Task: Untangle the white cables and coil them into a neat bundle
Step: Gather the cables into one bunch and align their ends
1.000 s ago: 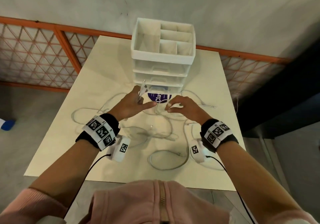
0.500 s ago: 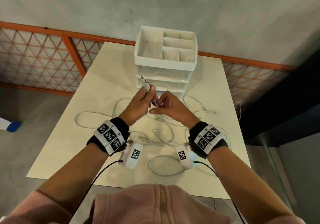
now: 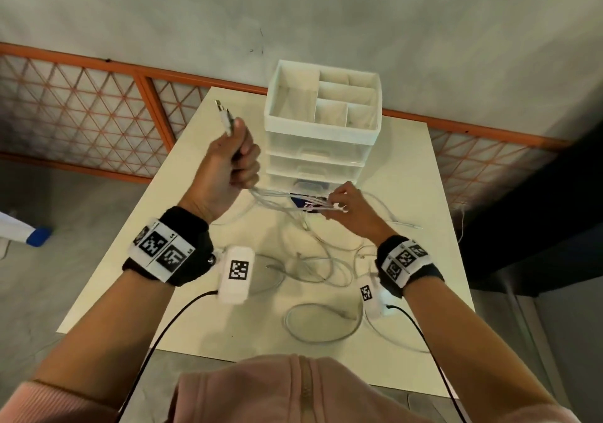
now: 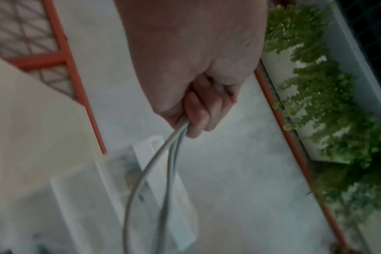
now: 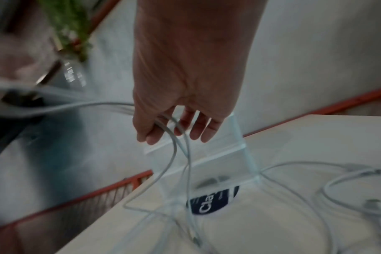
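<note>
Left grip (image 3: 228,161) fists the cables (image 3: 284,199); strands run taut down-right to the right grip's (image 3: 346,207) loose pinch, tangle on the surface (image 3: 130,259) below it

Head view: high, facing forward and down over both grips, the tabletop (image 3: 130,259) and the drawer unit (image 3: 321,135). Left wrist view: close behind that grip, facing along it, blurred; apparently the same drawer unit beyond. Right wrist view: close behind its grip, sharing drawer unit and tabletop.
</note>
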`<action>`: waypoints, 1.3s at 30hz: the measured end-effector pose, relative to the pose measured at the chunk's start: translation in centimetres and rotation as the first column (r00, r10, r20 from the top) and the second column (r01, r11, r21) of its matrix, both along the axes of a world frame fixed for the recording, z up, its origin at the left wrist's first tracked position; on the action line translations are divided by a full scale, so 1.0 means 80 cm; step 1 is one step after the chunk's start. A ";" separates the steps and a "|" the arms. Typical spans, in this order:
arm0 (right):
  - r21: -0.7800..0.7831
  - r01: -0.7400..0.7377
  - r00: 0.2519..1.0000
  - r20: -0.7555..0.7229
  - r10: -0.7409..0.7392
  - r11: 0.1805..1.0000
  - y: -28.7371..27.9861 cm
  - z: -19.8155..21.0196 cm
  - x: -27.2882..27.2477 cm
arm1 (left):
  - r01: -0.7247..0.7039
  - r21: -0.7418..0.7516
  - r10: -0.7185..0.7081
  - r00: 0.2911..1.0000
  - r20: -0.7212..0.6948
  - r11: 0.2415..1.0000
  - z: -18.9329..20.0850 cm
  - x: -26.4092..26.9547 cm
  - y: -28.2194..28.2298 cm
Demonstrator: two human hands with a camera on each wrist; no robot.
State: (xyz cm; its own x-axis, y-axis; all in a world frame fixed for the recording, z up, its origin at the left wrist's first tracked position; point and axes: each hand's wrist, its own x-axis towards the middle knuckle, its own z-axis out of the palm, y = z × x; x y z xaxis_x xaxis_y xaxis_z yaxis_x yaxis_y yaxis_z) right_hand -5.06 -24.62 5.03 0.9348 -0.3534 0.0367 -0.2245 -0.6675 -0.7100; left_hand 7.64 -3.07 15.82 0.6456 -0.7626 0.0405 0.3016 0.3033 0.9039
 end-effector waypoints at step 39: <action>-0.154 -0.034 0.860 -0.508 -0.050 0.987 -0.042 0.001 0.013 | -0.237 0.915 -0.736 0.542 0.404 0.328 -0.149 0.037 0.044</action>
